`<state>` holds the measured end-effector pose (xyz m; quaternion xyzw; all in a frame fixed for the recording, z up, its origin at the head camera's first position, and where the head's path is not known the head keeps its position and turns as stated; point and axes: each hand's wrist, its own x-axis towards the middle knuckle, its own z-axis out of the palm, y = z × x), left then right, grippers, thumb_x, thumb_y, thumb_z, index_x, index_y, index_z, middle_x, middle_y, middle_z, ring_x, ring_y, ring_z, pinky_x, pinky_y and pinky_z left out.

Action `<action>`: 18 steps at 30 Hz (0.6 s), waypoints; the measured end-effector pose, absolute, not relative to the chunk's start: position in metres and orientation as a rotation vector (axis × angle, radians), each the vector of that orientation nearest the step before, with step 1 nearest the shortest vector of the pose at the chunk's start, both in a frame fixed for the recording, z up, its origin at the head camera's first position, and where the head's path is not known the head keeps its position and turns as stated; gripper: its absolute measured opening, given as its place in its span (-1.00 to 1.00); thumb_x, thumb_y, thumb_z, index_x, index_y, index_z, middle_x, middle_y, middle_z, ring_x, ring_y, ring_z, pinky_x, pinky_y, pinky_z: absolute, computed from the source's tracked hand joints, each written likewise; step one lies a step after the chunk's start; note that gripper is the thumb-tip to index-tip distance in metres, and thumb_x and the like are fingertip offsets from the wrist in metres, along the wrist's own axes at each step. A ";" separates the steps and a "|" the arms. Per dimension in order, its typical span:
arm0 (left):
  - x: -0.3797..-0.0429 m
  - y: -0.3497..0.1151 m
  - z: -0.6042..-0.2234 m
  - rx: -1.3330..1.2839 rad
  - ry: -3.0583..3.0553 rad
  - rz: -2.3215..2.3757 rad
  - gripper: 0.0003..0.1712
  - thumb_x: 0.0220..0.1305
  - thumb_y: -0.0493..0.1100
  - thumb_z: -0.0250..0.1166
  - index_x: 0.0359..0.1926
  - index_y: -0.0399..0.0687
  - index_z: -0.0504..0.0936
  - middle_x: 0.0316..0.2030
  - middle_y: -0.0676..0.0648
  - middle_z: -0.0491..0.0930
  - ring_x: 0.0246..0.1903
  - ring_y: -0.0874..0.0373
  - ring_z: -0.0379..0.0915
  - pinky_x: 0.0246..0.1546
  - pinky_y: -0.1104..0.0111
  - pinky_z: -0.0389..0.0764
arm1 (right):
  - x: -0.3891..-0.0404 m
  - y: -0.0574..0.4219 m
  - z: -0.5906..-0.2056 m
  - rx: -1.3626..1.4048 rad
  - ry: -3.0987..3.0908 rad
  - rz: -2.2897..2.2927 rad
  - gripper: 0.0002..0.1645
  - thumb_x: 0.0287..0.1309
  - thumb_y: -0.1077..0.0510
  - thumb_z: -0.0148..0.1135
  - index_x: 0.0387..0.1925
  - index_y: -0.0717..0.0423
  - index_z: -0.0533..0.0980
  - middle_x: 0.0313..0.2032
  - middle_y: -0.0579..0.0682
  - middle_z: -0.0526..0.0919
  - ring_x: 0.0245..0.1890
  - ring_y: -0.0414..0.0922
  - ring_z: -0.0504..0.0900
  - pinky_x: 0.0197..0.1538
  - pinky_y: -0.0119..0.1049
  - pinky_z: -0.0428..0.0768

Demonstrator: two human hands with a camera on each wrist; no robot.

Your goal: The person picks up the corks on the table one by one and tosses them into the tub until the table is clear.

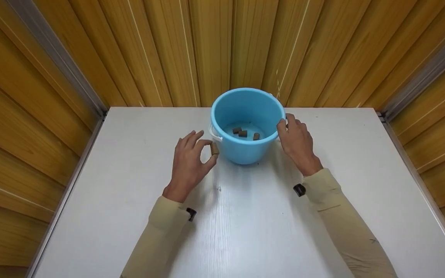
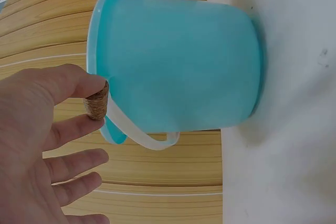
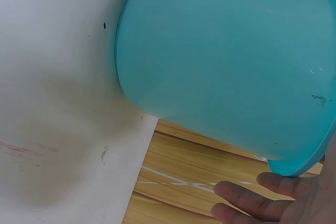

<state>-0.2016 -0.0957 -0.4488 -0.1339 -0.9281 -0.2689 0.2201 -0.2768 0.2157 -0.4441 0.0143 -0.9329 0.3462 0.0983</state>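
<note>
A light blue bucket [image 1: 245, 150] stands upright on the white table [image 1: 245, 224], its white handle [image 2: 142, 132] hanging down on the left. My left hand [image 1: 187, 164] pinches a small brown cork [image 2: 97, 102] between thumb and index finger, just outside the bucket's left rim. The other three fingers are spread apart. At the right rim, my right hand [image 1: 296, 141] holds the bucket's edge, thumb over the rim and fingers outside. Inside, on the bucket's floor, lie several brown corks [image 1: 242, 133].
Wood-patterned panels [image 1: 214, 50] rise behind the table and along both sides. The bucket stands close to the table's back edge. Dark bands with small black pieces [image 1: 299, 189] sit at both sleeve cuffs.
</note>
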 end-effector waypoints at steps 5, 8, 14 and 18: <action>-0.206 -0.093 -0.436 -0.399 -2.497 -0.762 -0.62 0.26 -0.08 0.55 0.06 -0.11 0.76 0.33 -0.24 0.58 0.42 -0.22 0.36 0.42 -0.32 0.21 | -0.277 0.215 -0.446 0.064 -2.716 1.043 -0.26 0.62 -0.16 -0.28 0.41 0.32 0.41 0.00 0.30 0.68 -0.03 0.24 0.61 -0.04 0.24 0.58; -0.210 -0.091 -0.428 -0.413 -2.474 -0.771 -0.61 0.26 -0.08 0.56 0.06 -0.11 0.76 0.33 -0.24 0.58 0.43 -0.22 0.36 0.43 -0.32 0.20 | -0.278 0.215 -0.446 0.064 -2.715 1.052 -0.26 0.62 -0.16 -0.28 0.41 0.31 0.41 -0.01 0.28 0.68 -0.07 0.20 0.60 -0.06 0.20 0.57; -0.219 -0.086 -0.417 -0.456 -2.465 -0.773 -0.59 0.27 -0.08 0.56 0.08 -0.11 0.74 0.34 -0.24 0.57 0.44 -0.22 0.35 0.43 -0.33 0.19 | -0.277 0.214 -0.446 0.049 -2.732 1.048 -0.26 0.62 -0.16 -0.29 0.43 0.31 0.39 0.05 0.29 0.67 -0.05 0.19 0.59 -0.03 0.20 0.58; -0.224 -0.083 -0.414 -0.472 -2.480 -0.787 -0.59 0.30 -0.08 0.54 0.10 -0.11 0.73 0.36 -0.23 0.56 0.45 -0.23 0.33 0.44 -0.32 0.16 | -0.277 0.214 -0.446 0.043 -2.744 1.043 -0.24 0.62 -0.18 -0.30 0.44 0.30 0.37 0.05 0.29 0.67 -0.06 0.20 0.61 -0.03 0.20 0.60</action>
